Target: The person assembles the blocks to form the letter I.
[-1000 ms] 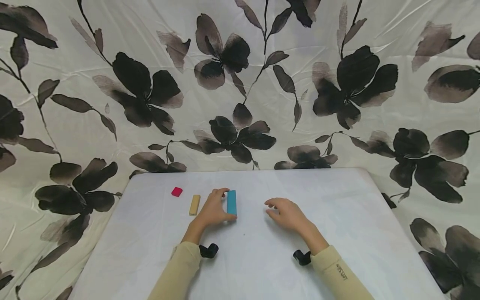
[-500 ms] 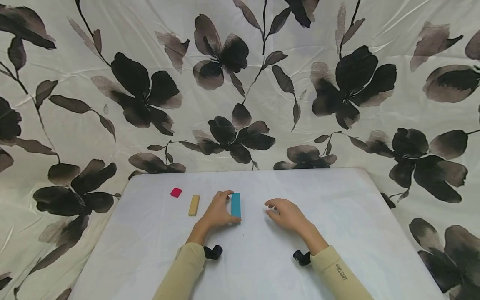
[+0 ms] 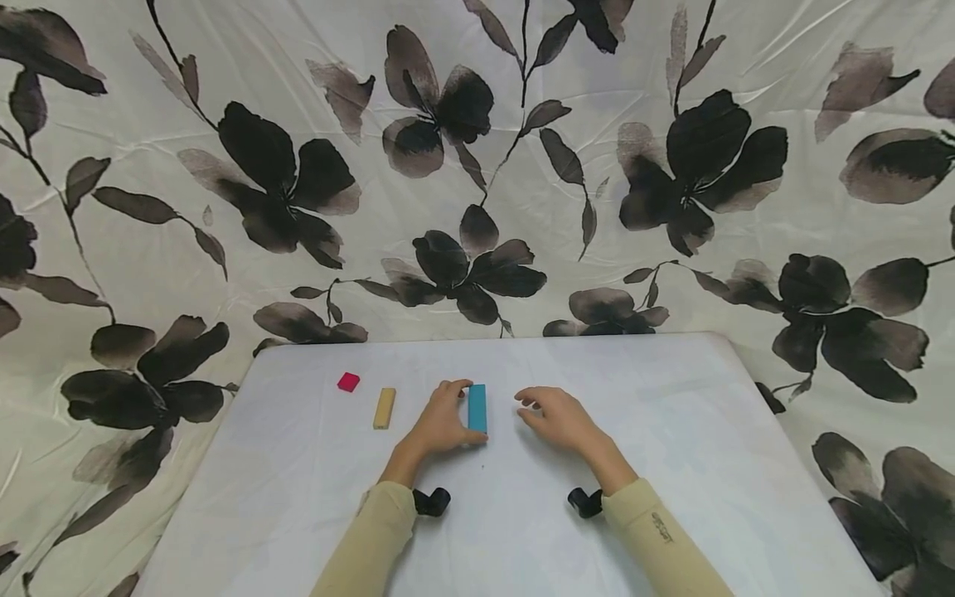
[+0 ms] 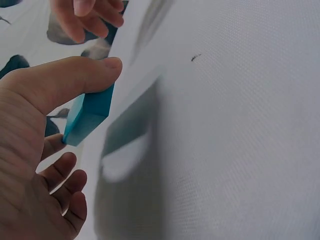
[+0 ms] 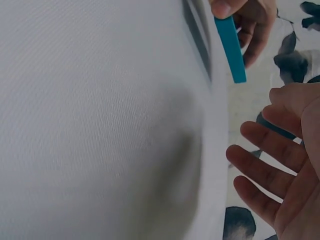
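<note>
A flat, oblong blue block [image 3: 477, 408] is pinched by its two ends between the thumb and a finger of my left hand [image 3: 438, 420]. In the left wrist view the block's shadow falls apart from it on the white surface, so it is held just off the table. My right hand [image 3: 561, 421] is to the right of the block, fingers loosely bent, holding nothing; the right wrist view shows a gap between its fingers [image 5: 267, 172] and the block. To the left lie a tan oblong block [image 3: 384, 409] and a small red block [image 3: 348, 382].
The white tabletop [image 3: 671, 464] spreads under both hands, its far edge against a floral curtain [image 3: 567, 207]. Each wrist carries a small black camera, the left one [image 3: 433, 502] and the right one [image 3: 585, 502].
My left hand has carried the blue block steadily to the right. The right hand stays still at first, then shifts slightly left toward it. The tan and red blocks lie where they were.
</note>
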Demonstrator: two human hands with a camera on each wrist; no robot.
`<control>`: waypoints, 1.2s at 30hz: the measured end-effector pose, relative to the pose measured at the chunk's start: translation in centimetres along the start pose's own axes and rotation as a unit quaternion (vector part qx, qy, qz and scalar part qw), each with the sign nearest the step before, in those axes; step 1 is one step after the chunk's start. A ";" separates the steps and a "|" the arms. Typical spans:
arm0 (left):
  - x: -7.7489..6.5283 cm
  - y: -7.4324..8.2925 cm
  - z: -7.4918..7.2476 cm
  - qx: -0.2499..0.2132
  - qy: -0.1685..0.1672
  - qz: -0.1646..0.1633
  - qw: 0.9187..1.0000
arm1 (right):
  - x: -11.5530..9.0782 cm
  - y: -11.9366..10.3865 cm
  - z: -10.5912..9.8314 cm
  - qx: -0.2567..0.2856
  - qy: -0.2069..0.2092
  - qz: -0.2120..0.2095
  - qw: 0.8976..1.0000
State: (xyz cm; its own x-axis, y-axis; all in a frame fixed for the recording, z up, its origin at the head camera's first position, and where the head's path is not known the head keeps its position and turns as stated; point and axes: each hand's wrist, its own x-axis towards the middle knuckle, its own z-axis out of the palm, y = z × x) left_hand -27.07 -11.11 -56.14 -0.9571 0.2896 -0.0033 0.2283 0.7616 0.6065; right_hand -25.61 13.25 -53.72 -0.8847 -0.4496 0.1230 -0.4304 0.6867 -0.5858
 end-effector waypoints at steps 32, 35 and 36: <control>0.7 0.7 1.8 0.021 -0.002 0.008 1.000 | 1.1 -0.1 2.9 0.026 -0.003 0.010 1.000; 0.7 0.7 2.0 0.019 -0.001 0.012 1.000 | 1.0 -0.1 3.0 0.020 -0.002 0.015 1.000; 0.7 0.6 2.1 0.020 0.001 0.015 1.000 | 1.0 -0.1 3.0 0.021 -0.001 0.014 1.000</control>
State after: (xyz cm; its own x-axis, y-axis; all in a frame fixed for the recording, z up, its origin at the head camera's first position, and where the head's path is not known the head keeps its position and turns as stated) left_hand -27.22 -9.23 -57.43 -0.9502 0.3112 0.0166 0.2638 0.7747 0.5747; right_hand -25.91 11.01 -55.89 -0.8959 -0.4317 0.1045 -0.3977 0.6749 -0.6216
